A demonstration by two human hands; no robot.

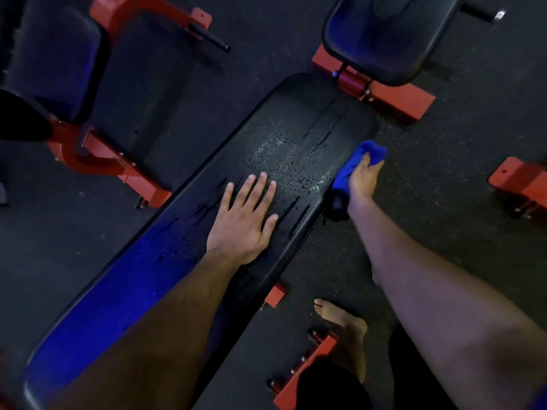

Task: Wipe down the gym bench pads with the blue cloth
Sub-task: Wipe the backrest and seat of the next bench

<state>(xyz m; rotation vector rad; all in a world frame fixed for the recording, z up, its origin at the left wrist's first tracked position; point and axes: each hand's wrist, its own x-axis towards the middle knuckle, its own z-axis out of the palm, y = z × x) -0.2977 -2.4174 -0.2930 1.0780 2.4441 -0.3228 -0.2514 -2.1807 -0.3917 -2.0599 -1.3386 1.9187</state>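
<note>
One long black padded bench pad (183, 261), wet with droplets and streaks at its far half. One blue cloth (355, 164), bunched, at the pad's right edge, gripped by right hand (362, 179), fingers curled round it. Left hand (244, 220) flat on the pad, fingers straight and spread, holding nothing. Two more black pads: one far left (56, 60), one far right (390, 37). Red steel frame feet (390, 99) around on dark rubber floor (458, 128). One bare foot (344, 327) beside the bench.

wet glossy pad (183, 247) (vinyl-like), plush cloth (352, 164)
</note>
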